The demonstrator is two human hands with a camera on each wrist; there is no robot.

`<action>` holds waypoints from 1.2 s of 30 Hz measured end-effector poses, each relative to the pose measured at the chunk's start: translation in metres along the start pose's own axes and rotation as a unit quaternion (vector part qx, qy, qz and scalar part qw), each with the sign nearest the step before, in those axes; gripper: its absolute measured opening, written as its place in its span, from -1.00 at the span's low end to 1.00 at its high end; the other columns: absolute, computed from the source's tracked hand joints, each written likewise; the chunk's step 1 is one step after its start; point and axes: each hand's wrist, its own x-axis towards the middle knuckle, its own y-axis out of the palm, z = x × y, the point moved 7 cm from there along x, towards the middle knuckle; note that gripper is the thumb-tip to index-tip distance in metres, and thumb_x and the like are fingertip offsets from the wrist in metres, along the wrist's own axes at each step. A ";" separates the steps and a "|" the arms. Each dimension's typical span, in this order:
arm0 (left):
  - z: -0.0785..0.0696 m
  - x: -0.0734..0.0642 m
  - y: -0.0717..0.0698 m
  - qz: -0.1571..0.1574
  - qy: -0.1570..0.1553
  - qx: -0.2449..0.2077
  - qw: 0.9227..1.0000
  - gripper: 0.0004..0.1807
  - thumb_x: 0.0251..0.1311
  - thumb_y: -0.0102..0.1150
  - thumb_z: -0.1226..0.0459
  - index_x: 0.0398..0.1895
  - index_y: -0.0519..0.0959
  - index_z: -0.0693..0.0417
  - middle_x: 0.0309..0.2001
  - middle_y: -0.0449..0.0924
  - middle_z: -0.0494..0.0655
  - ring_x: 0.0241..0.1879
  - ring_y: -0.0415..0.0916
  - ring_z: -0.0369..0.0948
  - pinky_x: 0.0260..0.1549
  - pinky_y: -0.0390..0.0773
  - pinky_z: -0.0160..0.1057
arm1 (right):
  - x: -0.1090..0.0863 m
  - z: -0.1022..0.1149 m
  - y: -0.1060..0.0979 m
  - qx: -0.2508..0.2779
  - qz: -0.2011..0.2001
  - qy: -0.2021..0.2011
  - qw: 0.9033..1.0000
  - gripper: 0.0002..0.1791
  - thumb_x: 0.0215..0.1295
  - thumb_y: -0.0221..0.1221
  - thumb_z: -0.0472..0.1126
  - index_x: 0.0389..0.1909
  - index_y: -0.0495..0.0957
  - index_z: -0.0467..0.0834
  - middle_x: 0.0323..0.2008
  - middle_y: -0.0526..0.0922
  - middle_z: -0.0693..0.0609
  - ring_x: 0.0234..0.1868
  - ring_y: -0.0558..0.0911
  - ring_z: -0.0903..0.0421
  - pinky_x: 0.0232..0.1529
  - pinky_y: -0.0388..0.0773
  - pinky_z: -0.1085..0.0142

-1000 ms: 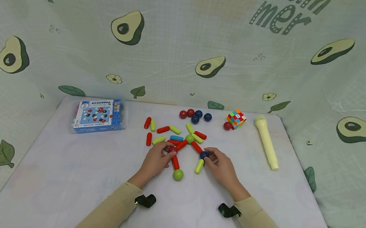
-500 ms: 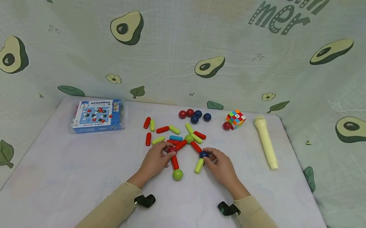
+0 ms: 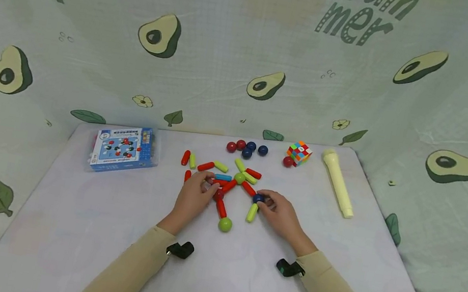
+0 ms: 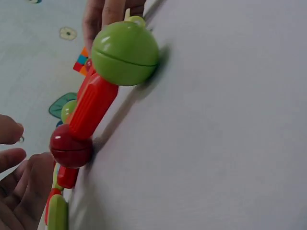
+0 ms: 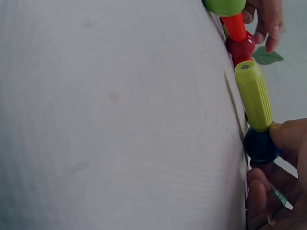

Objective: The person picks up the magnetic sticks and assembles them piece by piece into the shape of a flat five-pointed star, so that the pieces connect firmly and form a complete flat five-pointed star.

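Two arms in beige sleeves come from the lower left and lower right of the frame over a white desk, both hands near the centre.

The left hand is released, its fingers loosely bent and spread just beside a red ball; the left wrist view shows a gap between them. The right hand pinches a blue ball between thumb and fingers.

Both balls belong to a model lying at the centre of the frame. At its top, a green ball has red rods slanting down to the red and blue balls. From the red ball, another red rod leads to a lower green ball; a lime rod hangs from the blue one.

At the left of the frame sits a blue box with clear edges and a molecule picture on its face; its contents cannot be made out. A puzzle cube and a pale yellow stick lie at upper right.
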 end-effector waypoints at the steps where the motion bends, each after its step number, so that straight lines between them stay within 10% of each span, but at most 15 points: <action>1: -0.003 0.005 -0.003 -0.008 0.008 0.005 1.000 -0.63 0.37 0.28 0.09 0.15 0.58 0.00 -0.12 0.53 -0.18 -0.42 0.46 -0.21 -0.47 0.52 -0.29 | 0.000 0.000 0.000 0.001 -0.001 0.000 1.000 -0.62 0.43 0.26 -0.10 0.22 0.58 -0.01 -0.12 0.65 0.03 -0.23 0.59 0.12 -0.18 0.60 0.20; 12: -0.015 0.068 -0.004 -0.014 0.017 0.094 0.995 -0.63 0.36 0.29 0.12 0.14 0.58 0.04 -0.12 0.53 -0.05 -0.23 0.45 -0.12 -0.28 0.53 -0.22 | 0.003 -0.007 0.004 0.010 0.005 0.019 1.000 -0.63 0.44 0.25 -0.08 0.22 0.58 0.04 -0.10 0.65 0.06 -0.20 0.59 0.11 -0.13 0.59 0.19; 21: -0.017 0.101 0.010 0.009 -0.003 0.140 0.990 -0.55 0.42 0.20 0.07 0.27 0.51 0.03 0.26 0.44 0.08 0.16 0.42 0.00 0.19 0.50 -0.04 | 0.004 -0.005 0.001 -0.001 0.004 0.006 1.000 -0.62 0.44 0.26 -0.07 0.23 0.58 0.02 -0.10 0.65 0.07 -0.18 0.59 0.12 -0.10 0.60 0.20; 36: -0.011 0.133 0.027 0.039 -0.058 0.085 0.994 -0.41 0.42 0.22 0.09 0.45 0.39 -0.01 0.31 0.48 0.05 0.25 0.42 0.01 0.29 0.42 -0.02 | 0.005 -0.006 0.001 0.000 0.002 -0.005 1.000 -0.63 0.42 0.28 -0.10 0.22 0.59 0.03 -0.13 0.64 0.11 -0.19 0.58 0.14 -0.11 0.60 0.22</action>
